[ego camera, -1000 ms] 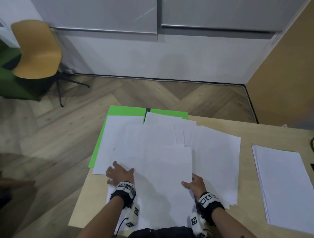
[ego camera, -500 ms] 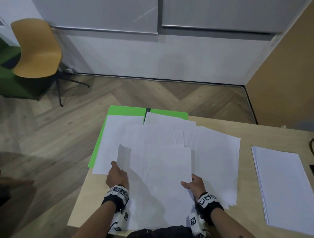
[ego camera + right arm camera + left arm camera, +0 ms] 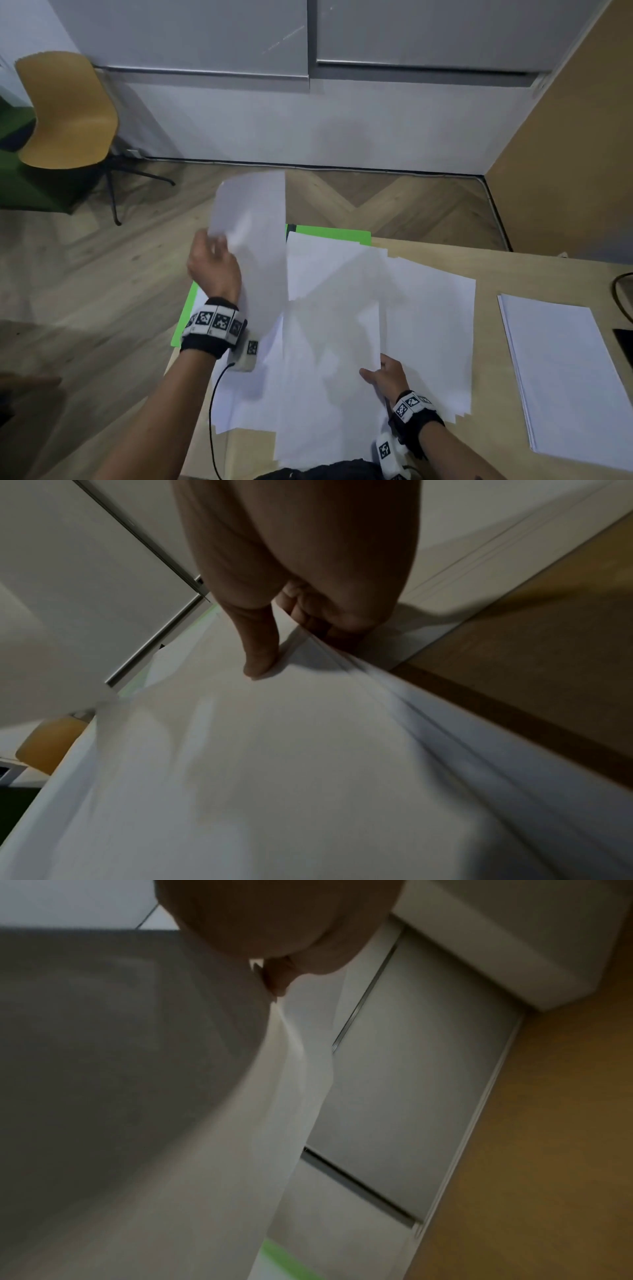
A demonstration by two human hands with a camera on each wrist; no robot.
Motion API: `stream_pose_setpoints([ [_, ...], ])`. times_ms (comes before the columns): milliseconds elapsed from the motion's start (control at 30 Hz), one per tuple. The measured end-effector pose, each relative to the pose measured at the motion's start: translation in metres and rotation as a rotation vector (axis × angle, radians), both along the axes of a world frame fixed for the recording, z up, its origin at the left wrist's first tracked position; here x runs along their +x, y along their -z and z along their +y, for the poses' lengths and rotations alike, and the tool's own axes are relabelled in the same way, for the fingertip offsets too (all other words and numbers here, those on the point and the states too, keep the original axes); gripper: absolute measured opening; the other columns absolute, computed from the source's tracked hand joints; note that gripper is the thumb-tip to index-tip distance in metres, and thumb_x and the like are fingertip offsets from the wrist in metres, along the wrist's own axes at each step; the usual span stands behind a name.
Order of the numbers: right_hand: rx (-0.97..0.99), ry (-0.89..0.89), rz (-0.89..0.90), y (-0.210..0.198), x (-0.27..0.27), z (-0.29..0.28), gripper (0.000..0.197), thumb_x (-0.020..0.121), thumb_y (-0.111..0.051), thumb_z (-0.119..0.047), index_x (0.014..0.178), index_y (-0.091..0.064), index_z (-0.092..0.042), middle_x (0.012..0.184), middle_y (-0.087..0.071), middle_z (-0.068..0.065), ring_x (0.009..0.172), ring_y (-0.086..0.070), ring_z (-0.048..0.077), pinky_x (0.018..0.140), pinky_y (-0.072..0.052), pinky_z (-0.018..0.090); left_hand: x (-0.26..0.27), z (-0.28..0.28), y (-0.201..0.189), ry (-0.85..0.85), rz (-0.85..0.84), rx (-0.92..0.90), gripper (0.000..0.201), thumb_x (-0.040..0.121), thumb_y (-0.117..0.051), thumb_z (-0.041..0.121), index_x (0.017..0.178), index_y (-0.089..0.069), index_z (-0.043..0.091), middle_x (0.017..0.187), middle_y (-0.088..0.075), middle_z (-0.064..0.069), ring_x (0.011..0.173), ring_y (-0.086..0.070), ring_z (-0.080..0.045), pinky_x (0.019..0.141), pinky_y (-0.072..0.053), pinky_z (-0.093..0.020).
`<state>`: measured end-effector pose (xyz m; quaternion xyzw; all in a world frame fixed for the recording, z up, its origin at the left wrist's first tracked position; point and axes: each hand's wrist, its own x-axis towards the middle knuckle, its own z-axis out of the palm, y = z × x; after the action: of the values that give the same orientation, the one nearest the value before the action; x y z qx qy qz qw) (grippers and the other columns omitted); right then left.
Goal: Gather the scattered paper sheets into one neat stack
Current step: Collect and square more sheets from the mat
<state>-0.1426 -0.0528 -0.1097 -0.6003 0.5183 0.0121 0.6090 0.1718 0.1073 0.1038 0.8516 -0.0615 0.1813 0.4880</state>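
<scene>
Several white paper sheets [image 3: 428,325] lie overlapped across the wooden table [image 3: 486,270]. My left hand [image 3: 214,263] is raised above the table's left side and pinches the edge of one white sheet [image 3: 255,240], which stands lifted and curled; in the left wrist view that lifted sheet [image 3: 137,1096] fills the left half. My right hand [image 3: 383,371] stays low near the front and pinches the right edge of the top sheet [image 3: 329,377], thumb on top; the right wrist view shows the thumb [image 3: 257,647] pressing the top sheet [image 3: 274,764] with fingers curled under its edge.
A neat separate paper stack [image 3: 565,377] lies at the table's right. Green sheets [image 3: 329,233] show under the white ones at the far left edge. An orange chair [image 3: 68,113] stands on the floor at left. A dark cable [image 3: 620,298] and dark object sit at the right edge.
My left hand has risen from the table, lifting a sheet's left edge up and away from the pile. My right hand has stayed at the sheet's right edge.
</scene>
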Motion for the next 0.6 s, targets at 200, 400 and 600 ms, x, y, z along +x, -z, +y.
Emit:
stream_pose_setpoints([
  [200,0.014,0.010,-0.004,-0.003,0.000,0.001,0.019,0.074,-0.076,-0.006,0.090,-0.076,-0.016,0.086,-0.078,-0.004,0.088,-0.073,0.022,0.087,-0.058,0.041,-0.008,-0.023,-0.017,0.054,-0.004,-0.140,0.009,0.086,-0.062,0.009,0.091,-0.061,0.002,0.082,-0.064,-0.004,0.073,-0.052,-0.022,0.068,-0.037,-0.026],
  [400,0.049,0.028,-0.011,0.004,0.000,-0.001,0.022,0.068,-0.075,-0.027,0.085,-0.075,-0.015,0.083,-0.077,-0.007,0.083,-0.072,0.019,0.084,-0.057,0.036,-0.034,-0.013,0.039,0.193,0.204,0.066,0.006,0.089,-0.061,0.011,0.092,-0.060,0.006,0.088,-0.068,-0.016,0.081,-0.060,-0.035,0.069,-0.040,-0.036],
  [600,-0.036,0.104,-0.024,-0.002,0.006,0.001,0.052,0.091,-0.066,-0.031,0.061,-0.024,-0.025,0.054,-0.021,-0.010,0.058,-0.023,0.015,0.061,-0.018,0.030,-0.078,0.003,0.105,0.400,0.494,0.317,0.010,0.091,-0.059,0.013,0.090,-0.056,0.004,0.090,-0.067,-0.017,0.084,-0.062,-0.034,0.066,-0.035,-0.030],
])
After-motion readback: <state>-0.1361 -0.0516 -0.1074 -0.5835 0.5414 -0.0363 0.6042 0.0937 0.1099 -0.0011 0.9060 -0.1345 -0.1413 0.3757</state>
